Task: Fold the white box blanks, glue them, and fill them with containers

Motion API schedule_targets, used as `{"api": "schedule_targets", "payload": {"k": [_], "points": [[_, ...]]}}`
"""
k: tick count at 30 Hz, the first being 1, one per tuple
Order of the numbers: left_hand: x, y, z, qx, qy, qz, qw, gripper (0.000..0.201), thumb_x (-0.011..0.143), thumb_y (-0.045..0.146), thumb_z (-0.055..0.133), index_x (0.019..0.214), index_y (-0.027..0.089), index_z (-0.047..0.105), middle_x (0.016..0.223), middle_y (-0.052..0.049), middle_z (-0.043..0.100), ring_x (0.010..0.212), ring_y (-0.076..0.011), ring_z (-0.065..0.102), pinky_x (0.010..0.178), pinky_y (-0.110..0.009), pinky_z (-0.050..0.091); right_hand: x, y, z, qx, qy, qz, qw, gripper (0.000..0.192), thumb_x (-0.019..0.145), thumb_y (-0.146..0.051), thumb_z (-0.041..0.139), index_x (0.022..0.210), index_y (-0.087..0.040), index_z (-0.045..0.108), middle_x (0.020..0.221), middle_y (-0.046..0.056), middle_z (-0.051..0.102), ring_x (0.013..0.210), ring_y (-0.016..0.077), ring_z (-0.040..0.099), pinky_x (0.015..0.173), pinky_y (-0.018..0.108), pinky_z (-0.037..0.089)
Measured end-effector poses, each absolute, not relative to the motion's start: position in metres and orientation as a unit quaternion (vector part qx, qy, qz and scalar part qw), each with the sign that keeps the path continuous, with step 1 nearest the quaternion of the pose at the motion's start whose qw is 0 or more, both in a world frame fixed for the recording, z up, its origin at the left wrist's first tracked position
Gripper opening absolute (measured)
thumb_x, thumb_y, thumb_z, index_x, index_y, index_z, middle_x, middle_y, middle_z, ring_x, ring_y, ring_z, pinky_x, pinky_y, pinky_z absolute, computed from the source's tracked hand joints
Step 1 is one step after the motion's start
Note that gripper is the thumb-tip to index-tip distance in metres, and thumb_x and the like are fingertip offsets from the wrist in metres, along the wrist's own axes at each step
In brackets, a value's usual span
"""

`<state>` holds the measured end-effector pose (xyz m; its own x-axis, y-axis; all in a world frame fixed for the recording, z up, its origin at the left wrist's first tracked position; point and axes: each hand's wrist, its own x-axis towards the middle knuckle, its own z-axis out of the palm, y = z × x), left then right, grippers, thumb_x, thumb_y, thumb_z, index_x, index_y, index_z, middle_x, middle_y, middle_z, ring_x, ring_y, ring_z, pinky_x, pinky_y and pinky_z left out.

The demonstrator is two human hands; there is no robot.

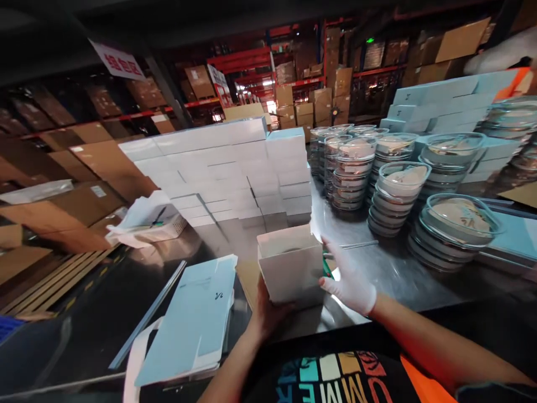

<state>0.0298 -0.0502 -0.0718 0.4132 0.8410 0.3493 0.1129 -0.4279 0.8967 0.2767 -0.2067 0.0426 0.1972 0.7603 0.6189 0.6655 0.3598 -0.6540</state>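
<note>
An upright white cardboard box (291, 271), its top flap raised, is directly in front of me. My left hand (271, 310) grips it from the lower left, with the fingers partly hidden under and behind it. Beside the box's right edge is my right hand (352, 285) in a white glove with bare fingertips, thumb and fingers spread apart. A small green thing (328, 270) shows between them, too covered to name. At my left lies a stack of flat light-blue cardboard box blanks (195, 313) with a handwritten mark.
A wall of white boxes (226, 168) lines the table's far side. Stacks of round, clear-lidded containers (403, 190) stand at the right, before light-blue boxes (444, 106). At the left are a white basket (168, 229) and a metal strip (149, 313). Shelves with brown cartons rise behind.
</note>
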Motion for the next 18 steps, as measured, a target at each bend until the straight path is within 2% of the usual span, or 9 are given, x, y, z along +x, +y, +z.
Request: {"api": "schedule_targets", "payload": {"k": [1,3,6,7,9,11,13,15,18], "points": [[0.027,-0.050,-0.066,0.727,0.312,0.459,0.405,0.114,0.057,0.048,0.103,0.155,0.021,0.050,0.146,-0.021,0.066,0.137,-0.0443,0.062,0.113,-0.063,0.054,0.269,-0.201,0.032,-0.560,-0.636,0.072,0.527,0.089,0.098,-0.061,0.073,0.173,-0.026,0.038,0.173,0.020,0.045,0.161,0.0380,0.044,0.131,0.061,0.040],[0.024,-0.049,-0.051,0.739,0.266,0.502,0.363,0.093,0.070,0.058,0.097,0.147,0.021,0.060,0.140,-0.018,0.070,0.139,-0.0416,0.061,0.118,-0.060,0.051,0.254,-0.187,0.024,-0.538,-0.626,0.123,0.551,0.088,0.094,-0.068,0.074,0.167,-0.025,0.049,0.172,0.018,0.046,0.165,0.0383,0.038,0.134,0.058,0.035],[0.026,-0.049,-0.031,0.760,0.205,0.523,0.327,0.057,0.083,0.070,0.084,0.113,0.022,0.077,0.112,-0.012,0.077,0.127,-0.0381,0.068,0.120,-0.056,0.049,0.233,-0.167,0.033,-0.524,-0.555,0.197,0.616,0.072,0.095,-0.077,0.065,0.140,-0.022,0.072,0.148,0.016,0.068,0.146,0.0365,0.060,0.121,0.050,0.052],[0.028,-0.049,-0.027,0.752,0.203,0.535,0.328,0.058,0.086,0.073,0.081,0.112,0.021,0.077,0.112,-0.013,0.077,0.123,-0.0367,0.070,0.116,-0.054,0.052,0.229,-0.160,0.037,-0.537,-0.524,0.209,0.627,0.064,0.097,-0.074,0.062,0.129,-0.021,0.075,0.135,0.015,0.073,0.134,0.0351,0.067,0.114,0.048,0.056],[0.032,-0.051,-0.025,0.709,0.216,0.581,0.336,0.072,0.086,0.078,0.076,0.129,0.021,0.072,0.128,-0.016,0.074,0.122,-0.0349,0.071,0.108,-0.049,0.057,0.222,-0.149,0.043,-0.581,-0.469,0.199,0.634,0.047,0.096,-0.061,0.061,0.116,-0.021,0.075,0.118,0.013,0.077,0.116,0.0323,0.072,0.104,0.047,0.059],[0.033,-0.051,-0.029,0.698,0.219,0.595,0.332,0.080,0.085,0.080,0.077,0.140,0.023,0.066,0.138,-0.016,0.071,0.127,-0.0343,0.069,0.108,-0.048,0.057,0.222,-0.142,0.045,-0.615,-0.433,0.158,0.640,0.041,0.088,-0.047,0.063,0.118,-0.021,0.071,0.117,0.012,0.076,0.112,0.0303,0.071,0.103,0.046,0.058],[0.030,-0.049,-0.032,0.732,0.210,0.567,0.313,0.072,0.083,0.076,0.082,0.132,0.025,0.071,0.127,-0.013,0.075,0.126,-0.0342,0.070,0.113,-0.051,0.054,0.230,-0.140,0.047,-0.618,-0.434,0.125,0.644,0.046,0.085,-0.041,0.062,0.127,-0.022,0.066,0.124,0.011,0.076,0.114,0.0280,0.071,0.105,0.045,0.057],[0.025,-0.043,-0.028,0.751,0.219,0.548,0.295,0.061,0.081,0.072,0.086,0.120,0.026,0.077,0.116,-0.010,0.078,0.124,-0.0348,0.070,0.115,-0.053,0.051,0.246,-0.141,0.048,-0.630,-0.467,0.103,0.612,0.047,0.091,-0.041,0.060,0.134,-0.022,0.063,0.132,0.012,0.074,0.117,0.0269,0.071,0.106,0.044,0.057],[0.015,-0.035,-0.008,0.703,0.259,0.592,0.297,0.059,0.082,0.072,0.085,0.116,0.025,0.078,0.116,-0.009,0.077,0.120,-0.0337,0.070,0.113,-0.050,0.051,0.278,-0.142,0.047,-0.752,-0.495,0.101,0.424,0.042,0.097,-0.042,0.062,0.130,-0.017,0.070,0.135,0.019,0.072,0.122,0.0322,0.069,0.107,0.047,0.054]]}}
